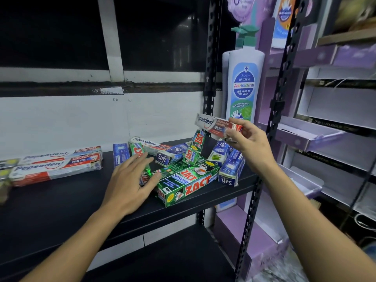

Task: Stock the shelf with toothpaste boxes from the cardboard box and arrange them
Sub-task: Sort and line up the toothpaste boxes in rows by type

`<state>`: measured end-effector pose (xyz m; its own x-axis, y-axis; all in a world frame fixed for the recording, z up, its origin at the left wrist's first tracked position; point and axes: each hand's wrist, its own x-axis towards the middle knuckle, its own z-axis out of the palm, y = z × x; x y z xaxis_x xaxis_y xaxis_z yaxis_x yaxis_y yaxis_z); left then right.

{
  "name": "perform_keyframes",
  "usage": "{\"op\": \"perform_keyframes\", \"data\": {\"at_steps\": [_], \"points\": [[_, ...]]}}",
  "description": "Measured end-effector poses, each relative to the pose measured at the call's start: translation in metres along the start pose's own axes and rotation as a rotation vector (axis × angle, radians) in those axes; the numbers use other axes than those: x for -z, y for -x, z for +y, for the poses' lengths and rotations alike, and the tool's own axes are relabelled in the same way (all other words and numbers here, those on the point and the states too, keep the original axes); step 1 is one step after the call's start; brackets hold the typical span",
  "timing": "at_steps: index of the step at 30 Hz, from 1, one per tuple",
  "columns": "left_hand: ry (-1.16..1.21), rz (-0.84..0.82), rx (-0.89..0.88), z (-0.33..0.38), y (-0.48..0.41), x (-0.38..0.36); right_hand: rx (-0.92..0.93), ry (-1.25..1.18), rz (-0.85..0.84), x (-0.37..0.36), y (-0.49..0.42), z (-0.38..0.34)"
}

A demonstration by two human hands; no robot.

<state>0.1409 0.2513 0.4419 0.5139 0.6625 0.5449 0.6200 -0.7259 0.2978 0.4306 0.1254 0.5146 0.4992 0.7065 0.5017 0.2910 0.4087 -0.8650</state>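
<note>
My right hand (250,143) pinching a Pepsodent box (213,124) right of centre, my left hand (130,180) flat, fingers spread, half hiding a Zact box (136,150), jumbled pile (189,180) mid-frame on the black shelf (61,204), stacked Pepsodent boxes (55,165) at left, neighbours cut off by the edge.

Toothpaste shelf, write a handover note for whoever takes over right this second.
Right hand: pinches a Pepsodent box in the air above the jumbled pile.
Left hand: open, fingers extended at the pile's left edge.
Done: stacked Pepsodent boxes sit neatly at the left of the shelf.
Left: the pile of Zact, Safi and Pepsodent boxes on the right needs sorting and lining up. The cardboard box is not in view.
</note>
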Motion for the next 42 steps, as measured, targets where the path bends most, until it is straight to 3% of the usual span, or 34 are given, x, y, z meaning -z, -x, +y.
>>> {"op": "perform_keyframes", "data": {"at_steps": [11, 14, 18, 21, 24, 29, 32, 36, 42], "points": [[-0.008, 0.285, -0.118, -0.011, 0.017, 0.070, -0.220, -0.509, -0.292, -0.079, 0.047, -0.035], [-0.084, 0.268, -0.136, -0.025, 0.033, 0.103, -0.293, -0.593, -0.439, -0.111, 0.061, -0.034], [-0.150, 0.110, -0.008, -0.056, 0.064, 0.133, -0.376, -0.580, -0.525, -0.157, 0.073, -0.032], [-0.213, 0.041, 0.018, -0.081, 0.088, 0.148, -0.390, -0.437, -0.538, -0.185, 0.076, -0.031], [-0.162, 0.020, 0.062, -0.104, 0.106, 0.160, -0.266, -0.183, -0.534, -0.206, 0.075, -0.025], [-0.187, -0.002, 0.089, -0.123, 0.119, 0.158, 0.256, 0.546, -0.608, -0.231, 0.081, -0.016], [-0.163, -0.017, 0.115, -0.126, 0.121, 0.147, 0.472, 0.733, -0.750, -0.250, 0.092, -0.010], [-0.152, 0.025, 0.162, -0.136, 0.126, 0.143, 0.545, 0.887, -0.702, -0.275, 0.102, 0.004], [-0.353, 0.250, 0.291, -0.174, 0.130, 0.178, 0.434, 0.901, -0.612, -0.294, 0.098, 0.009]]}}
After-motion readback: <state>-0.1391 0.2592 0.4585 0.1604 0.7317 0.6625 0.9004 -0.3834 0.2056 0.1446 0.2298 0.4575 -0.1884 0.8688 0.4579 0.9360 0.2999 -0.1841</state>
